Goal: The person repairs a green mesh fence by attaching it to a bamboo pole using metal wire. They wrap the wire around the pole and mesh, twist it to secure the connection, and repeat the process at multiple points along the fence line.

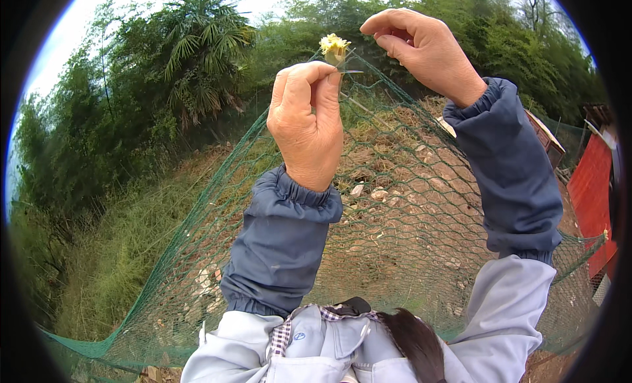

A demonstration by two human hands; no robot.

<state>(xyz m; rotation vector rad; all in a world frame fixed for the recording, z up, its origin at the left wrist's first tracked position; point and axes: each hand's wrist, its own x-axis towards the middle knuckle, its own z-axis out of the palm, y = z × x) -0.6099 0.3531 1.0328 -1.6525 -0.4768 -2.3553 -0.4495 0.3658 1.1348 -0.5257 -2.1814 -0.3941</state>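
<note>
My left hand (306, 123) is raised near the middle, thumb and forefinger pinched together on a thin, pointed strip (351, 72) that sticks out to the right. Just above those fingertips stands the pale yellow, frayed top of a post (335, 47); most of its shaft is hidden behind the hand. Green netting (401, 179) rises to a peak at this post and spreads down both sides. Higher and to the right, my right hand (421, 50) hangs in the air with bent fingers, thumb a little apart from the forefinger. Nothing shows between them.
Behind the net a slope of brown soil (428, 205) carries stones and dry grass. Trees and a palm (204, 54) stand at the back left. A red panel (590, 198) and a small roofed structure are at the right. The net's lower edge sweeps around me.
</note>
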